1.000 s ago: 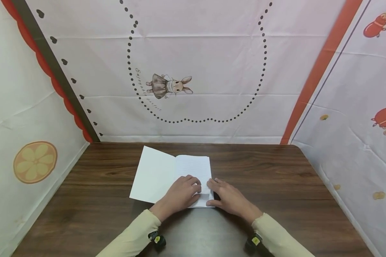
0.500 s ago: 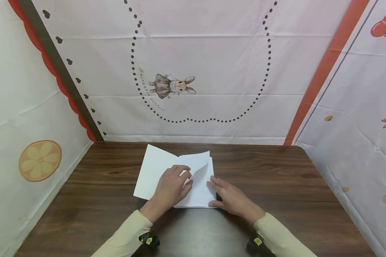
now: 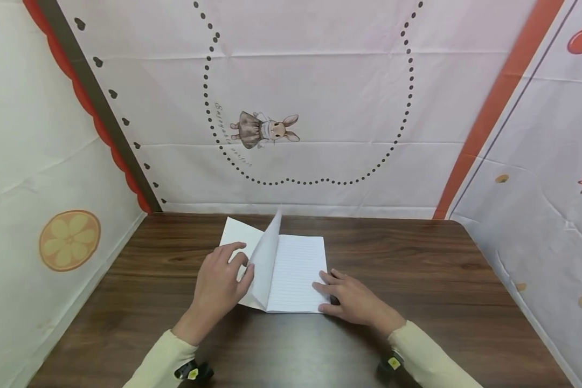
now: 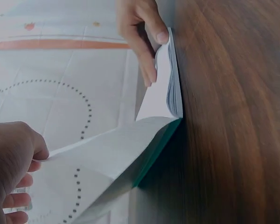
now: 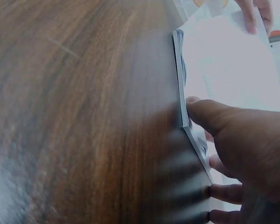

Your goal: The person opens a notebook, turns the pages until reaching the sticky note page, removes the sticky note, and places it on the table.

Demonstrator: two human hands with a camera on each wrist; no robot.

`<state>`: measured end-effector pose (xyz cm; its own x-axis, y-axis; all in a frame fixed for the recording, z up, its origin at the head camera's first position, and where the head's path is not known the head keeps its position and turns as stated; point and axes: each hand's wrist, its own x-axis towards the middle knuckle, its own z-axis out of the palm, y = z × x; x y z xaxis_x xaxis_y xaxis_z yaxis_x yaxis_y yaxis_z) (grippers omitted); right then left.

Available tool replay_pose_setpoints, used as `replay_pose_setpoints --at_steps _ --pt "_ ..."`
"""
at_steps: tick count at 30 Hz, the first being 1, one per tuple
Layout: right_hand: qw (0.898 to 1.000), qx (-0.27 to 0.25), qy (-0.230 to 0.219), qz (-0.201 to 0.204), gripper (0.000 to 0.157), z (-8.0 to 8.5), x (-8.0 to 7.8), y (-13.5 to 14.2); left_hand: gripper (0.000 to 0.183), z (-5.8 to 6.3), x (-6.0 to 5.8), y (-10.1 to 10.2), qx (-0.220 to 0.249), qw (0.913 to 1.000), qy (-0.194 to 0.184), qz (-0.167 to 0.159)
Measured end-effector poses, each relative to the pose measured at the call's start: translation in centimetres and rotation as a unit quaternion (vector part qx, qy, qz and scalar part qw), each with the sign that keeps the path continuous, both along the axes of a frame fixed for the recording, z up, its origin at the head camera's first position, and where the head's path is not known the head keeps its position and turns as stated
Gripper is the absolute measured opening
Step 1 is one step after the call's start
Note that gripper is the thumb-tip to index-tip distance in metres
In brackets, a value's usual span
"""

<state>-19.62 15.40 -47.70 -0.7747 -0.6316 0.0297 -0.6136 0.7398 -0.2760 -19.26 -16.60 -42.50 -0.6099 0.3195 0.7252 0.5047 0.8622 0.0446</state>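
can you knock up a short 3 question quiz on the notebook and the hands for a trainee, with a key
1. Short answer: what does the left hand pinch?

2. True or false: the right hand is lifted clear of the notebook.

3. Multiple choice: the flat page beside the right hand is
a) plain black
b) lined
c) torn in half

Key
1. A raised page, as the left wrist view shows.
2. False; its fingers touch the notebook near the right edge.
3. b
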Motion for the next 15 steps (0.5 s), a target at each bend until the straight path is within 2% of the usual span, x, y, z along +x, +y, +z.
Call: replay_pose_setpoints --at_steps 6,15 --pt "1.0 -0.016 0.004 -0.002 0.057 -0.2 -0.2 0.1 0.016 -0.4 1.0 -2.4 -0.001 0.9996 -0.012 0.027" --pt "1.0 -0.017 -0.002 -0.007 0.056 -0.2 0.0 0.1 0.012 -2.8 1.2 -5.3 -0.033 0.9932 -0.085 0.073"
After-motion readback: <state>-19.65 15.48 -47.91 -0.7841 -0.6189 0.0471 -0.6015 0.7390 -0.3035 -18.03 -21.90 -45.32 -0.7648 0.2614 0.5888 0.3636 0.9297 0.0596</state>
